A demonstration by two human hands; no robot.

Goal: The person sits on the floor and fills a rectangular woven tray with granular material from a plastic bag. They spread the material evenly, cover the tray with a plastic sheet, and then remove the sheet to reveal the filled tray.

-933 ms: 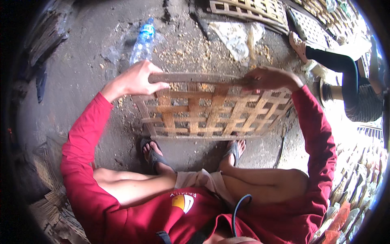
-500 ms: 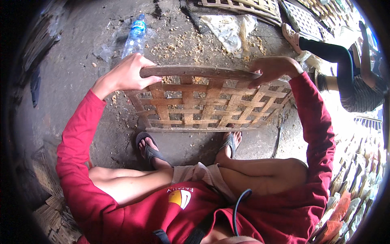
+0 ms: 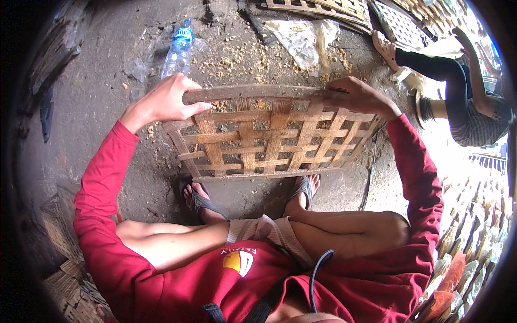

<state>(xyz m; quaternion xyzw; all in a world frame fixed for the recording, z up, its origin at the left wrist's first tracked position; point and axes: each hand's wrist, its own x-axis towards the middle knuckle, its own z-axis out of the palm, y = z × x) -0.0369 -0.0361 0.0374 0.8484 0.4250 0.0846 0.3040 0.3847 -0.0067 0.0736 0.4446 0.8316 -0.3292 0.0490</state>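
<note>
A woven bamboo tray (image 3: pixel 253 134) with an open lattice stands tilted on its edge in front of my feet. My left hand (image 3: pixel 168 99) grips the left end of its upper rim, thumb on the near side and fingers over the far side. Toward the right end, my right hand (image 3: pixel 362 97) is closed round the same rim; some of its fingers are hidden. Crumbs on the ground show through the gaps in the weave. The lower edge of the tray lies close to my sandals (image 3: pixel 200 203).
A clear plastic bottle (image 3: pixel 178 49) lies beyond my left hand, and a plastic sheet (image 3: pixel 304 40) lies farther off among scattered crumbs (image 3: pixel 234 56). More lattice trays (image 3: pixel 334 11) rest at the back. A person (image 3: pixel 474 102) sits at the right, near rows of packed bags (image 3: pixel 479 231).
The tray has tilted slightly, its left side lower and its lattice more spread to view. My right hand has shifted a little left and turned on the rim. The other person's arm has moved.
</note>
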